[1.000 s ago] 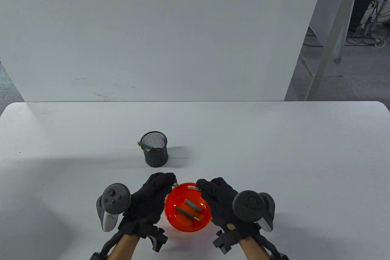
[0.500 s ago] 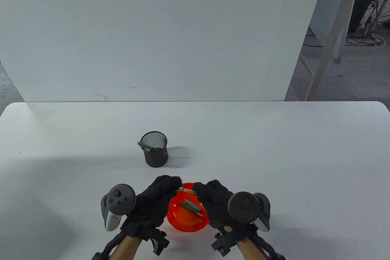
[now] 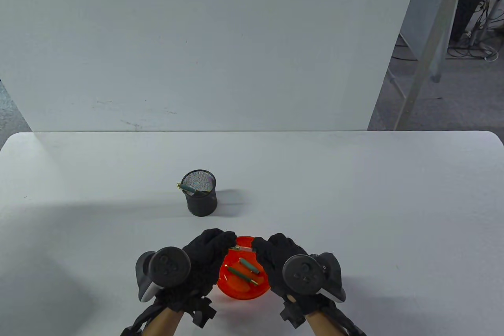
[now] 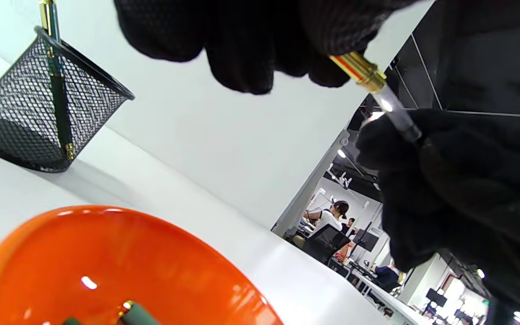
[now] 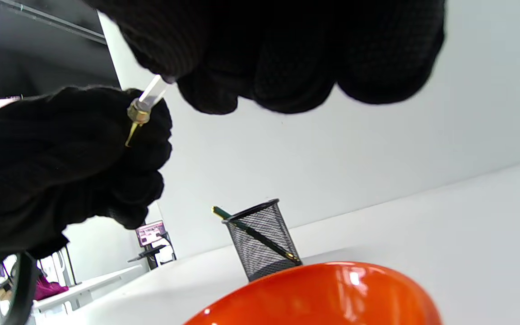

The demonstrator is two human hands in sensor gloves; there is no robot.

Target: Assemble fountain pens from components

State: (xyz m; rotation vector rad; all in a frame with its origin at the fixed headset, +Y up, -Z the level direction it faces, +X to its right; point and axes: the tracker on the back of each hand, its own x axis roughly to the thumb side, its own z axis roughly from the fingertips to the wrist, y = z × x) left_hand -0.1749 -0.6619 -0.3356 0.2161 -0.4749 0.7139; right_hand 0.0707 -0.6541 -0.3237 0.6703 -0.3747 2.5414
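My left hand (image 3: 228,242) pinches a gold nib section (image 4: 359,71) over the orange bowl (image 3: 244,296). My right hand (image 3: 260,247) pinches a clear ink cartridge (image 4: 397,118), whose end meets the nib section. The joined pieces show in the table view (image 3: 241,248) and in the right wrist view, cartridge (image 5: 154,92) above nib section (image 5: 138,115). Two green pen parts (image 3: 250,266) (image 3: 241,274) lie in the bowl.
A black mesh pen holder (image 3: 201,194) stands behind the bowl with one green pen (image 3: 191,189) leaning in it. It also shows in the left wrist view (image 4: 43,117) and the right wrist view (image 5: 264,241). A white wall panel rises behind the table.
The hands came together over the bowl's far rim. The cartridge and nib section, apart one second ago, now meet end to end. Both wrists rolled inward.
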